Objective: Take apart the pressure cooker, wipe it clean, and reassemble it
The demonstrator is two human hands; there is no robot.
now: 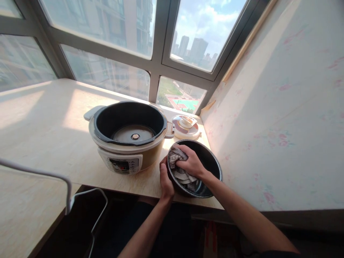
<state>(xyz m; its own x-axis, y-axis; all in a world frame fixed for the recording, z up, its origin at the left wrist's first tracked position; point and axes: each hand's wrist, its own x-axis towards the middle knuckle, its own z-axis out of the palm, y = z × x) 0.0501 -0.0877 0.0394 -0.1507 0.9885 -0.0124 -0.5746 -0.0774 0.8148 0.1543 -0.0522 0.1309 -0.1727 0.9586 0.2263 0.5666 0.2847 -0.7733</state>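
Observation:
A dark round inner pot point(212, 163) sits tilted near the front edge of the sill counter. My left hand point(166, 182) grips its left side from outside, fingers curled against the wall. Inside the pot, my right hand point(191, 161) is closed on a crumpled grey-brown patterned cloth point(177, 156), pressed near the left inner wall and rim. Part of the cloth hangs down toward the pot's bottom. Just left of the pot stands an open electric pressure cooker point(129, 143), its black interior and round heating plate showing.
The cooker's lid point(185, 126) lies behind the pot, by the window. A papered wall point(282, 143) closes off the right side. At the lower left, a white cable point(53, 174) crosses the counter point(34, 143) and drops past its edge.

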